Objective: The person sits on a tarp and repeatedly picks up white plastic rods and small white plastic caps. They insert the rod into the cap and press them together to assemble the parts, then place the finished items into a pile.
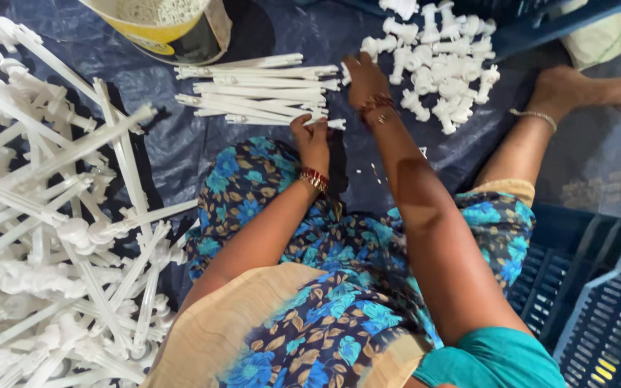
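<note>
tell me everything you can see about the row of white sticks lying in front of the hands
The row of white sticks is a loose bundle of thin, straight, plastic-looking rods, some with small stubs along them. They lie flat and roughly parallel, running left to right on the dark blue sheet, below the yellow bucket. The left hand touches the nearest stick's right end; the right hand rests just beyond their right ends.
</note>
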